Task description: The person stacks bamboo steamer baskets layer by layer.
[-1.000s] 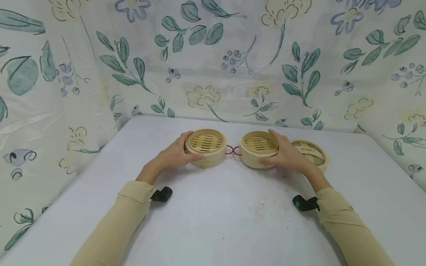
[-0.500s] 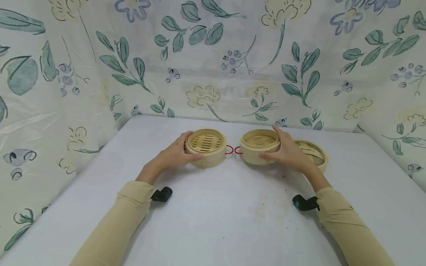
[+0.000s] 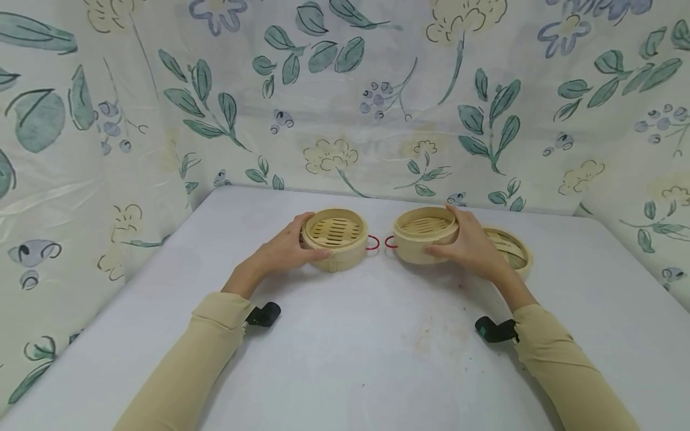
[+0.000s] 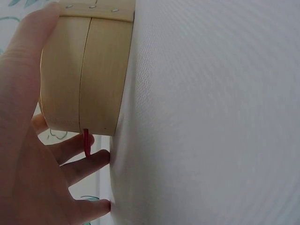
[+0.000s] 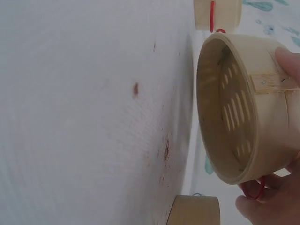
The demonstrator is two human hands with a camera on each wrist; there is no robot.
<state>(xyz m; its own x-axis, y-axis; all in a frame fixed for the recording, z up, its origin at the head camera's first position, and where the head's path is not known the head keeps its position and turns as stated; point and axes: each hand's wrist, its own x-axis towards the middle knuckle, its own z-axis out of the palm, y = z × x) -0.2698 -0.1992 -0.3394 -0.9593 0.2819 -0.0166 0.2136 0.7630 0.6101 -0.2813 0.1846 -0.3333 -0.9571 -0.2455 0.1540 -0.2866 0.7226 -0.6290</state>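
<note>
My left hand (image 3: 283, 248) grips a round bamboo steamer basket (image 3: 345, 258) that stands on the table, thumb at the front and fingers around the side and back. Its slatted floor shows from above. In the left wrist view, the basket's wall (image 4: 84, 75) meets the white cloth. My right hand (image 3: 471, 246) holds a second bamboo steamer basket (image 3: 415, 251), raised off the table and slightly tilted. Its hollow, slotted underside (image 5: 229, 112) shows in the right wrist view. Red loops (image 3: 372, 248) stick out from both baskets, facing each other across a small gap.
A woven bamboo lid (image 3: 505, 245) lies on the white table (image 3: 350, 347) behind and right of my right hand, partly hidden by it. Brownish specks mark the cloth (image 3: 423, 338). A flower-printed sheet (image 3: 345, 102) hangs behind and at the sides.
My right hand has lifted its basket off the table and shifted it slightly right, widening the gap between the red loops. The left hand and its basket stay put.
</note>
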